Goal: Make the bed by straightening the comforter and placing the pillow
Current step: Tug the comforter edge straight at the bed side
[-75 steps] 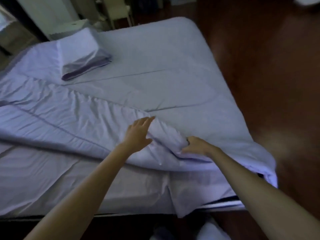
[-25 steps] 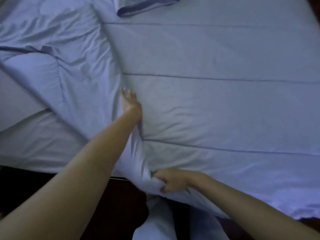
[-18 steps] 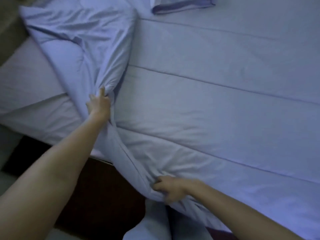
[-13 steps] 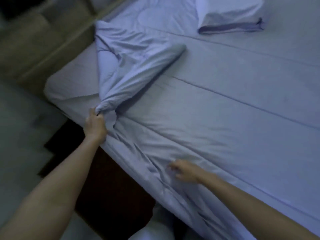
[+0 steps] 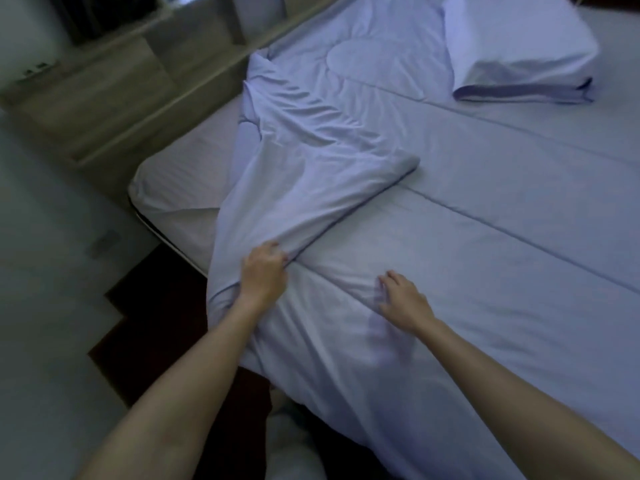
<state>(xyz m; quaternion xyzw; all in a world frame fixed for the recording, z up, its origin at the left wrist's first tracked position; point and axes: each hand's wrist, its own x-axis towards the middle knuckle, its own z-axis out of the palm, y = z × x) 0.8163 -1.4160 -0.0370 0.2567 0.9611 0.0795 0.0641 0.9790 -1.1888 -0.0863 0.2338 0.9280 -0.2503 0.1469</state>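
A pale lilac comforter (image 5: 485, 237) covers most of the bed. One corner of it is folded back over itself into a rumpled wedge (image 5: 311, 161) toward the bed's left side. My left hand (image 5: 264, 270) is fisted on the edge of that folded part near the bed's side. My right hand (image 5: 403, 296) rests flat on the comforter with fingers spread, holding nothing. A white pillow (image 5: 519, 46) with a dark trimmed edge lies at the top right.
The bare fitted sheet (image 5: 183, 188) shows at the bed's left corner. A light wooden shelf or headboard unit (image 5: 114, 88) runs along the upper left. Pale floor (image 5: 45, 271) and a dark wooden patch (image 5: 145, 327) lie below the bed's edge.
My left hand has pulled the bunched comforter edge toward the bed's side. My right hand let go of the fabric and now lies flat on it. The view swung left.
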